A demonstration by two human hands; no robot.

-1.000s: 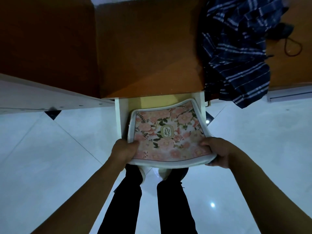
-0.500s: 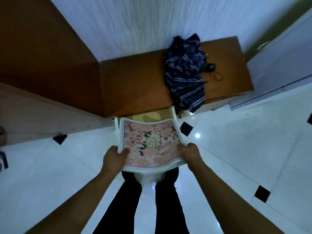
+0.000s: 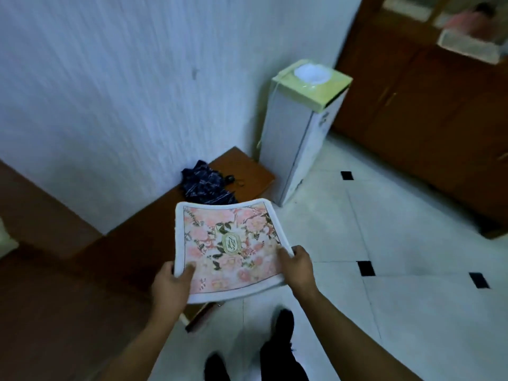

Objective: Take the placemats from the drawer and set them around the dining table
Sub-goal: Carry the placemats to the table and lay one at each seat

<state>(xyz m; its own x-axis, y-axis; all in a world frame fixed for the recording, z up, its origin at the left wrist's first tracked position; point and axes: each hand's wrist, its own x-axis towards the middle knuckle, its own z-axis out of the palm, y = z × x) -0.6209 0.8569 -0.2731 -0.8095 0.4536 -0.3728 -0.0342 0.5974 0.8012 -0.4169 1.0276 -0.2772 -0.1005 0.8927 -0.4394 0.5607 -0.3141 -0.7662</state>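
Note:
I hold a stack of pink floral placemats (image 3: 229,243) with white borders in front of me, level and slightly curved. My left hand (image 3: 171,285) grips the near left corner, thumb on top. My right hand (image 3: 298,266) grips the right edge. The mats hang in the air over the front edge of a low wooden cabinet (image 3: 132,243). The open drawer (image 3: 198,316) shows only as a sliver below the mats. No dining table is in view.
A dark striped cloth (image 3: 204,185) and a small black cord lie on the cabinet top. A white box-shaped water dispenser (image 3: 299,130) stands in the corner to the right. Wooden cupboards (image 3: 428,127) line the far right wall. White floor tiles (image 3: 384,270) stretch to the right.
The placemats have come up out of the drawer, still held in both hands. My view has risen and swung to the right, bringing the dispenser and cupboards into sight.

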